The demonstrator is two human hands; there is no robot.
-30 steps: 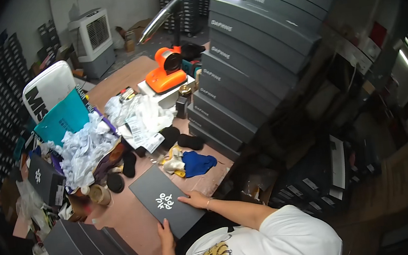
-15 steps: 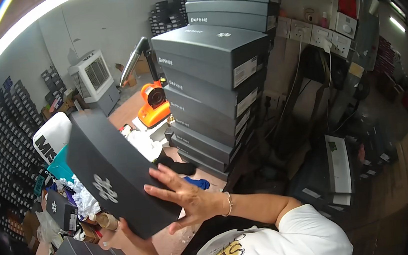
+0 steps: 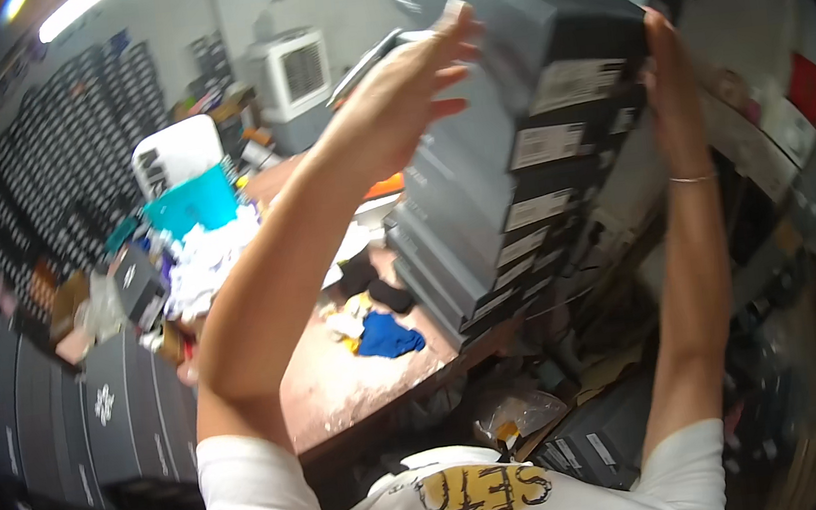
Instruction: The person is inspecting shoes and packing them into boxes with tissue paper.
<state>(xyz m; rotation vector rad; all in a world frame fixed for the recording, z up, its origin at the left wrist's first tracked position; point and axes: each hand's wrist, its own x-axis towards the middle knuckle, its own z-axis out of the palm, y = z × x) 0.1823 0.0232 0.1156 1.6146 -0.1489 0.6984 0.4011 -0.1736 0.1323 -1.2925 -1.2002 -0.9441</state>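
A dark grey shoe box with a white end label is raised high, level with the top of a tall stack of similar grey boxes at the table's right side. My left hand presses flat against the box's long left side, fingers spread. On the box's far right end my right hand presses, with a thin bracelet on its wrist. The box is clamped between the two hands. Whether it rests on the stack I cannot tell.
The pinkish table holds a blue cloth, black socks, crumpled white paper and a teal bag. More grey boxes stand at the left. A white fan unit is behind. Boxes and clutter lie under the table.
The grey box lay on the table under my hands; I lifted it, tilted it, and now hold it up at the top of the stack on the right.
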